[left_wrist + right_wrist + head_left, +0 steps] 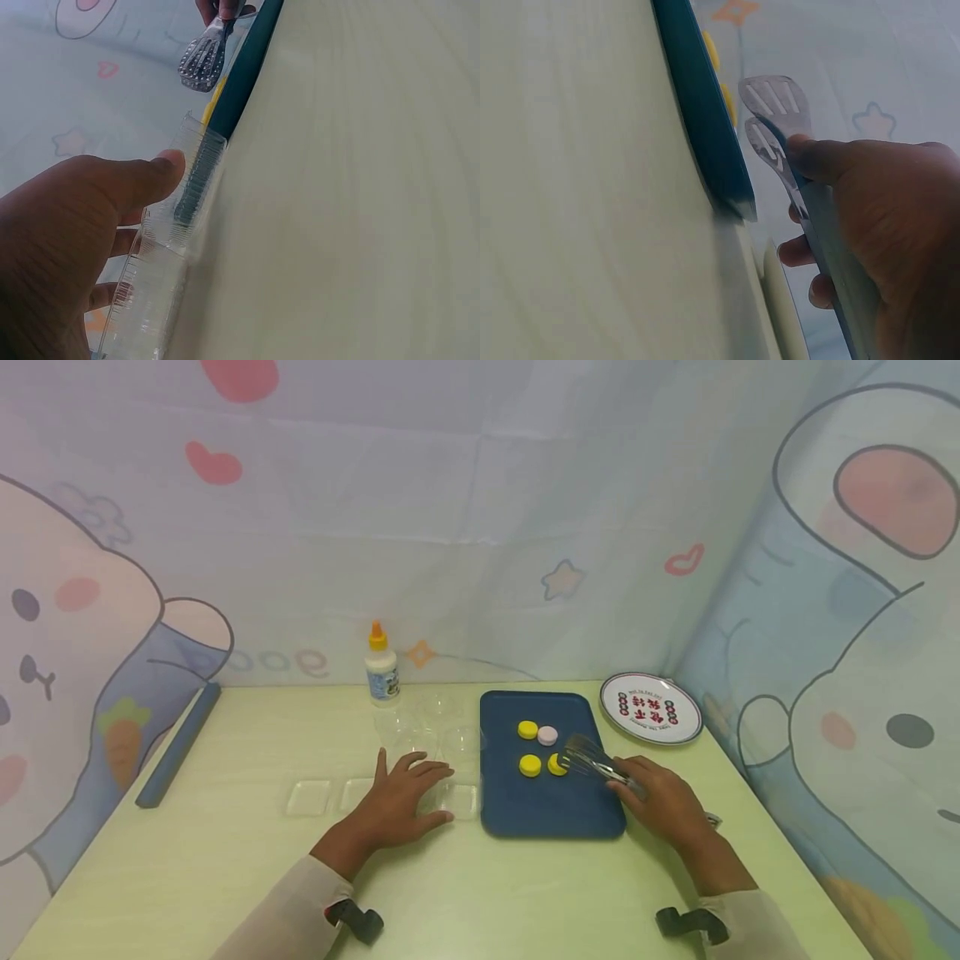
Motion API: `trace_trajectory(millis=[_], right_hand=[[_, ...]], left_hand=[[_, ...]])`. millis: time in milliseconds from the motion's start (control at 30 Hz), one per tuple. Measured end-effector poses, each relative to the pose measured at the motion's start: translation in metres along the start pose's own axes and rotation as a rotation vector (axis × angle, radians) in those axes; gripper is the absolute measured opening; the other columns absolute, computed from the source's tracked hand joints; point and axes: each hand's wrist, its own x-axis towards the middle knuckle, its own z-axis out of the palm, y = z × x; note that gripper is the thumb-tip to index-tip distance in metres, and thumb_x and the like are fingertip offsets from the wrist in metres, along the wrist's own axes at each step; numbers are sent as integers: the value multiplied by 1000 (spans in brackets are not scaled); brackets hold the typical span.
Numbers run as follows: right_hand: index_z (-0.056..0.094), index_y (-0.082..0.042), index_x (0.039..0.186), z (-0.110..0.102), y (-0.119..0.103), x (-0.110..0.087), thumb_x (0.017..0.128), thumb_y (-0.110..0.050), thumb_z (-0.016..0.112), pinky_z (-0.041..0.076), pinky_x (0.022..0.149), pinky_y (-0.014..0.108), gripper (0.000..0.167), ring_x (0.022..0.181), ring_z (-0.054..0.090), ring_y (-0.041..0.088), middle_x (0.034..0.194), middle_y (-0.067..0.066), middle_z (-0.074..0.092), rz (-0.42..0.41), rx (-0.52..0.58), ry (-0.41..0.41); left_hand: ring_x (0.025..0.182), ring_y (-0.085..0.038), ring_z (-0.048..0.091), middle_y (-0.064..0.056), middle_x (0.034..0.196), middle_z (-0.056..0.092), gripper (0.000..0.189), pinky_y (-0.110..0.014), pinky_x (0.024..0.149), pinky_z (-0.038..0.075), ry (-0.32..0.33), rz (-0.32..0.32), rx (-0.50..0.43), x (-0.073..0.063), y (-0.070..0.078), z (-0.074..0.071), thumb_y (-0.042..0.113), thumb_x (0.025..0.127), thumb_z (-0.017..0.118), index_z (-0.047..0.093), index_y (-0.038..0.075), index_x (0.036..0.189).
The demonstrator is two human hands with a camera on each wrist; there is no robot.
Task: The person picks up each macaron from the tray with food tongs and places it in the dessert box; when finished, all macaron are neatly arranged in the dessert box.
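Note:
My right hand [663, 797] grips a pair of metal serving tongs [781, 112], whose slotted heads are held close over the right side of a blue tray [555, 810]. On that tray lie three yellow macarons [530, 766] and a pink macaron [547, 736]; the tongs overlap the rightmost yellow one in the head view. My left hand [397, 802], fingers spread and relaxed, rests around clear square plastic pieces [142, 300] left of the tray. Its thumb lies along their ridged edge in the left wrist view. Behind the fingers stand several clear plastic cups [461, 742].
A white glue-type bottle [383, 677] with an orange tip stands at the back. A white plate [651, 710] with red lettering lies at the back right. A blue-grey roll [180, 743] lies along the left edge. Another clear square piece [308, 797] lies farther left. Printed cloth walls enclose the table.

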Motion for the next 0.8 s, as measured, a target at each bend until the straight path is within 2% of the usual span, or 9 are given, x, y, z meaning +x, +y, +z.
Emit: trace_trajectory(millis=[233, 800], right_hand=[[76, -6, 134, 0, -6, 0, 98, -23, 83, 63, 86, 58, 40, 110, 79, 36, 124, 11, 79, 13, -6, -39], [75, -4, 133, 0, -13, 4, 98, -24, 83, 63, 86, 58, 41, 109, 78, 36, 123, 12, 78, 36, -17, -72]], left_hand=[[155, -40, 47, -4, 155, 65, 63, -92, 120, 12, -4, -4, -9, 0, 3, -1, 44, 97, 81, 63, 18, 152], [155, -41, 47, -5, 156, 65, 63, -93, 120, 12, -14, -8, -11, 0, 4, -4, 43, 97, 81, 63, 18, 152]])
